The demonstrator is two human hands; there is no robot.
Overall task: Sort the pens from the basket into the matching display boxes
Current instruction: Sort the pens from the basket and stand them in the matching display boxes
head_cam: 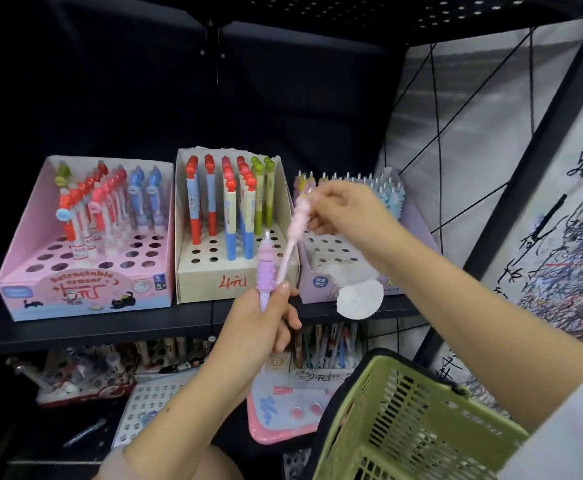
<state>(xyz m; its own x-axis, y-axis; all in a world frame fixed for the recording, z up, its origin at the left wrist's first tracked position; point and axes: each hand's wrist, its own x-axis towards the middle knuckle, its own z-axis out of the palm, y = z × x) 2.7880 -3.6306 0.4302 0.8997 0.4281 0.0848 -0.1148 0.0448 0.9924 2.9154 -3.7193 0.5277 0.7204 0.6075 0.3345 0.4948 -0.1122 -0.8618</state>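
Nearest you, the green basket (pixel 418 420) hangs at your right forearm; you cannot tell what is left inside it, since its bottom is hidden. Your left hand (pixel 265 320) has its fingers curled round the lower barrel of a purple pen (pixel 265 271), held upright just in front of the shelf (pixel 92 327). Above and beyond it, your right hand (pixel 345 209) pinches the top of a pink pen (pixel 297 223) that slants down over the lilac box (pixel 317 289) on the right, not yet seated in a hole. That box holds pastel pens along its back rows, with many front holes open. The cream box (pixel 186 271) in the middle carries red, blue and green pens, and the pink box (pixel 16 271) at left holds red, pink and blue erasers. Judging from this, you are midway: two pens are in hand and still to be placed.
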